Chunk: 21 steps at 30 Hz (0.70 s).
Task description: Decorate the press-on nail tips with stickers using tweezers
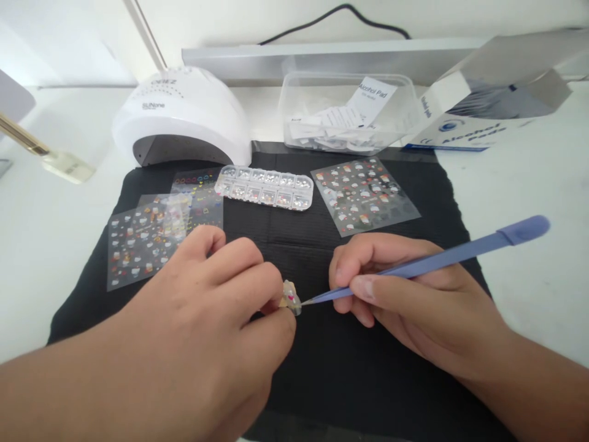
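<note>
My left hand pinches a small clear false nail with coloured specks on it, held over a black mat. Held like a pen in my right hand are lilac tweezers; their fine tip touches the nail's right edge. Their blunt end sticks out up and to the right past the mat's edge.
Sticker sheets lie at the mat's left and right, with a clear compartment box of gems between them. Behind stand a white nail lamp, a clear tub of alcohol pads and an alcohol pad carton.
</note>
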### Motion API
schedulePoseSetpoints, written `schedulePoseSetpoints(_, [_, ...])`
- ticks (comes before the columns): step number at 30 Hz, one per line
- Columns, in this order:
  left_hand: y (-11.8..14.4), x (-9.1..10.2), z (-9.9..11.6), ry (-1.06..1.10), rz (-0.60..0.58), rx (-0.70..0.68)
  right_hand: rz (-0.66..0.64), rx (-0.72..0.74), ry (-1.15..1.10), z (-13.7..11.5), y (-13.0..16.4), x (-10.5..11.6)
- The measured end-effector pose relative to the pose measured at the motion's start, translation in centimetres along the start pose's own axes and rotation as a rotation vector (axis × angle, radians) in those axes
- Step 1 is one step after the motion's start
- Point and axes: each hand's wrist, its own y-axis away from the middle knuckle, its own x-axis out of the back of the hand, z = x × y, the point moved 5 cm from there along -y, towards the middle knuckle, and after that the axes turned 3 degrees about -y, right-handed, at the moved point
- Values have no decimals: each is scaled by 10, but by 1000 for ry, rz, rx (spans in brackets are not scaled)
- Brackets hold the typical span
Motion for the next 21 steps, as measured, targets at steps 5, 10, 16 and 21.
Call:
schedulePoseSetpoints(5, [0,0,-1,11,-2,-27,-1,-8,-1,-1,0,-1])
schedulePoseSetpoints(10, [3,1,-2,46,58,-58,0,-38,7,-1,1,-2])
schedulePoseSetpoints(16, [3,0,-1,34,54,-55,-5,-29,18,-2,-1,-3])
schedulePoseSetpoints(21, [1,-1,0,33,44,-56,-5,-23,29,-1,-1,-4])
